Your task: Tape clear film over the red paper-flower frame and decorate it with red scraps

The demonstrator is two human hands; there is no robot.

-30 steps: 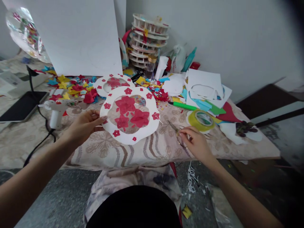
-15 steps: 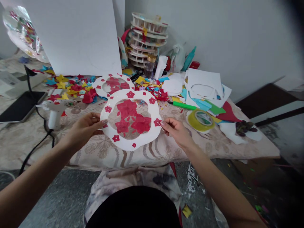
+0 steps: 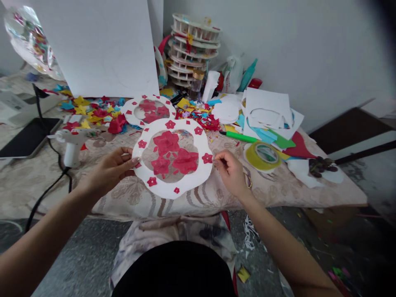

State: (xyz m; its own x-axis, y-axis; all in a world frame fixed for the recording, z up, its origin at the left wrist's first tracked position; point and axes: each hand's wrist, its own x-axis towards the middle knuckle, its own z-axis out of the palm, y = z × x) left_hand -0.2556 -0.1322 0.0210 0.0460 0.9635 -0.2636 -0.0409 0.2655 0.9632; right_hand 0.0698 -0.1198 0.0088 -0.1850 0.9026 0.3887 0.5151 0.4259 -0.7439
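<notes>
Two scalloped white frames with red flowers show at the middle of the worktop [image 3: 328, 196], the near frame [image 3: 203, 173] between the person's hands and the far frame [image 3: 130, 107] just behind its upper left. The left hand [image 3: 113, 167] pinches the near frame's left edge, thumb on top. The right hand [image 3: 231, 173] has its fingers curled, tips bunched at the opposite edge beside a flower; whether they grip anything, I cannot tell. A loop of the scissors [image 3: 249, 181] shows beside this hand.

The near frame turns its flowered face up towards the person. Its outline is about round, so no one long axis stands out; the cloth shows through its clear window.

Red print on the bag [image 3: 232, 76] and marks on the core of the tape [image 3: 256, 163] are too small to read. The glue gun [image 3: 72, 150] lies left, its nozzle pointing right; the green pen [image 3: 239, 137] lies behind the tape, dark tip leftward.
</notes>
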